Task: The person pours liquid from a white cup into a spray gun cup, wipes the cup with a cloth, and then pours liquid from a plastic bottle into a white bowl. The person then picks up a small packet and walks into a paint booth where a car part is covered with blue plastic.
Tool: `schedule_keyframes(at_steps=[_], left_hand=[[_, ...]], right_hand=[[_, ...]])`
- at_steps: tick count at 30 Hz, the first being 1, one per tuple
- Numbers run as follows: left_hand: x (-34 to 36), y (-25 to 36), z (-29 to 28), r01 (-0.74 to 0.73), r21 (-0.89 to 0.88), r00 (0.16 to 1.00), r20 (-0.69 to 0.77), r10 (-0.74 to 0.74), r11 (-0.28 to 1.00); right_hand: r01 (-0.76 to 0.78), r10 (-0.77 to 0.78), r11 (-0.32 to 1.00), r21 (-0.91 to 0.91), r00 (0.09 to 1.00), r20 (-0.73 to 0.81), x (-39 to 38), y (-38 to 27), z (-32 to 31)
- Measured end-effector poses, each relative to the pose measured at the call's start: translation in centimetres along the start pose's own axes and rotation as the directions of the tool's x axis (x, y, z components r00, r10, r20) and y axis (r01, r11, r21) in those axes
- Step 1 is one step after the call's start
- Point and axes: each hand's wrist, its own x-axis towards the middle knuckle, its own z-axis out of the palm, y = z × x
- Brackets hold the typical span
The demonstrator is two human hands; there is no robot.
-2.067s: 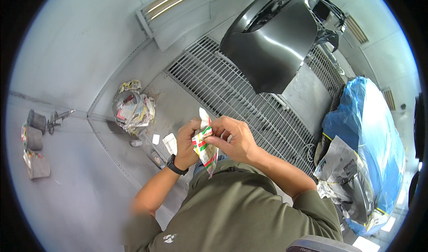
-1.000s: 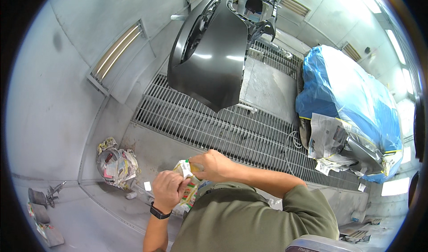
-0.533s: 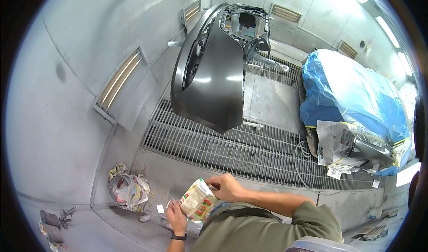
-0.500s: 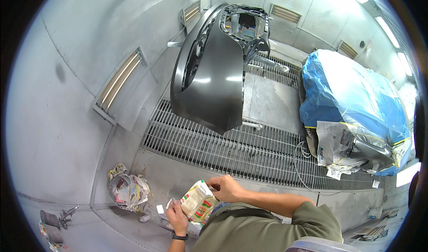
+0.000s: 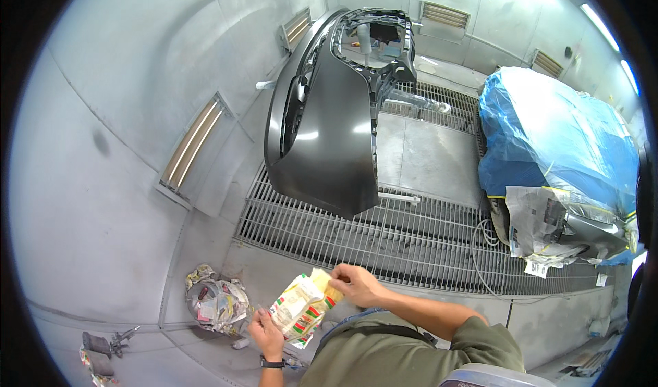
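Observation:
A soft packet point(image 5: 293, 313), white with red, green and yellow print, is held in front of my body. My left hand point(image 5: 266, 333) grips its lower left edge, the thumb lying on top. At the packet's upper end my right hand point(image 5: 356, 285) pinches a pale yellow cloth point(image 5: 333, 292), partly out of the opening. The rest of the cloth is hidden inside the packet or behind it. A dark watch band circles my left wrist.
A dark grey car bumper point(image 5: 322, 147) hangs on a stand above the floor grating point(image 5: 411, 233). To the right stands a car part-covered in blue film point(image 5: 555, 140). A paper-filled bin point(image 5: 218, 303) and a spray gun point(image 5: 123, 340) are at lower left.
My right hand has drawn the yellow cloth into view at the packet's opening. A small white square by my left hand no longer shows. The whole view has shifted slightly.

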Motion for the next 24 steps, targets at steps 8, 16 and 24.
schedule_keyframes(at_steps=[8,16,24], left_hand=[[-1.0,-4.0,-1.9,0.124,0.266,0.992,-0.046,-0.116,0.956],[-5.2,-19.2,-8.4,0.629,-0.133,0.725,-0.259,-0.639,0.766],[1.8,-40.3,-19.1,0.733,-0.489,0.394,-0.260,-0.881,0.473]], right_hand=[[0.016,0.118,0.913,0.408,0.947,-0.300,2.5,3.5,-7.0],[-0.297,0.281,0.864,0.407,0.955,0.099,3.6,4.3,-3.5],[-0.408,0.373,0.910,0.073,0.883,0.286,8.8,0.7,8.5]])
